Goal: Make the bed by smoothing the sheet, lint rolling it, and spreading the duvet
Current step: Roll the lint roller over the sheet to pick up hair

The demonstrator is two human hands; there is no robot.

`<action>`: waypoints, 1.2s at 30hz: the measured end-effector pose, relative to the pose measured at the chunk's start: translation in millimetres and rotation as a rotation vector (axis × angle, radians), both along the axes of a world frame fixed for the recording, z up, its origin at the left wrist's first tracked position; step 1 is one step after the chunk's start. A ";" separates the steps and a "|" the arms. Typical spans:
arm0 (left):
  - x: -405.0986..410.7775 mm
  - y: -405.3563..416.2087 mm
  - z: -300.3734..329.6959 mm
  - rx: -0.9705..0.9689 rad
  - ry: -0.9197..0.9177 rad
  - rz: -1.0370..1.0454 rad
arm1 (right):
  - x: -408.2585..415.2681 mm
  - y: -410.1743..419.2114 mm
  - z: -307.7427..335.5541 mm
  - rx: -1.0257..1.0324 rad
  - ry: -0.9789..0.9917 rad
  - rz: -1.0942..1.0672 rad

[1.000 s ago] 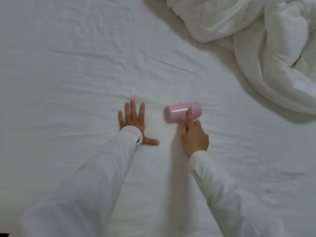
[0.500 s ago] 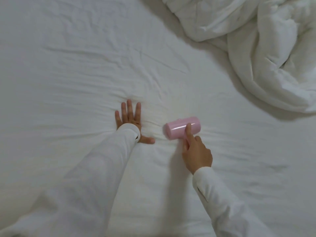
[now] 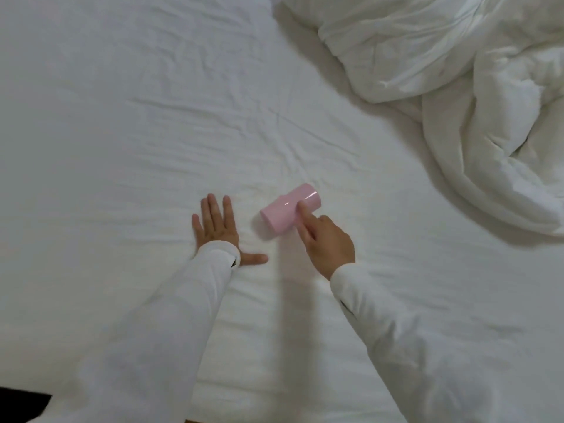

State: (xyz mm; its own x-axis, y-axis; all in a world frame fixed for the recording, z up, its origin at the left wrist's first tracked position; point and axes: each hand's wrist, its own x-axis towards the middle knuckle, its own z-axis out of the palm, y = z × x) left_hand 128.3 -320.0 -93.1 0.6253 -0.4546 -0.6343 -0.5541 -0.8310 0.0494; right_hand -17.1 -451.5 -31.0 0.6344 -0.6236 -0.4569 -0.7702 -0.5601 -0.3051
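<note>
Head view, one frame, looking down on a bed.

Item 1: white, creased fitted cotton-like sheet [image 3: 128,123], covering nearly the whole field; wrinkles run across the upper and middle parts, with a cluster of folds just beyond the roller.

Item 2: bulky white quilted duvet [image 3: 476,96], bunched in a heap at the upper right, lying on the sheet, well apart from both hands.

Item 3: small glossy pink cylindrical lint roller [image 3: 290,212], lying on the sheet near centre, its axis tilted so the right end points up and away. Its handle is hidden under the hand.

Item 4: left hand [image 3: 217,229], palm down and flat on the sheet, fingers stretched out straight and close together, thumb splayed sideways toward the right. It holds nothing. It lies just beside the roller, to its left, not touching it. White long sleeve [image 3: 158,325] covers the wrist.

Item 5: right hand [image 3: 328,244], behind the roller's near side, fingers curled in around something under the palm, index finger extended and laid over the top of the pink cylinder. White long sleeve covers this arm too.

Item 6: dark patch [image 3: 21,399] at the lower left corner, past the bed's edge; too little shows to identify it.
</note>
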 end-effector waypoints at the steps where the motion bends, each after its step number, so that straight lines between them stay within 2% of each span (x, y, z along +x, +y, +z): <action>1: 1.7 -1.1 -3.4 0.000 0.011 0.001 | 16.9 -1.3 -11.2 -0.012 0.021 0.038; 5: 8.4 -7.8 -16.5 0.051 0.022 -0.003 | 68.6 -17.5 -35.8 -0.083 0.047 0.120; 8: 8.6 -7.8 -19.4 0.056 0.013 -0.013 | 66.7 -17.2 -39.8 -0.076 0.036 0.114; 12: 6.1 -2.5 -14.1 0.028 0.001 -0.009 | 15.5 9.2 -39.4 -0.059 0.006 0.040; 15: -8.2 4.5 -6.4 -0.061 -0.015 -0.007 | -39.3 22.8 -29.2 -0.016 0.058 -0.024; 17: -40.0 17.8 -4.1 -0.145 0.023 -0.056 | -76.0 30.4 -20.3 0.003 0.125 -0.044; 19: -85.5 38.3 1.1 -0.138 0.075 -0.135 | -102.8 33.9 -9.6 0.038 0.160 -0.054; 21: -125.9 56.2 9.7 -0.092 0.117 -0.144 | -120.7 31.5 5.8 0.127 0.121 -0.122; 26: -186.9 65.3 24.9 -0.031 0.131 0.041 | -152.5 28.0 21.0 0.238 -0.153 -0.335; 28: -210.3 63.0 25.9 -0.022 0.118 0.085 | -146.0 32.6 15.0 0.287 -0.148 -0.285; 30: -233.3 60.6 22.3 -0.004 0.112 0.110 | -139.5 39.9 5.2 0.282 -0.103 -0.148; 33: -260.6 60.9 13.6 0.026 0.079 0.138 | -150.9 49.4 -10.7 0.096 0.009 0.029; 36: -283.6 65.6 10.4 0.042 0.057 0.124 | -202.6 55.5 -16.9 -0.013 0.066 0.071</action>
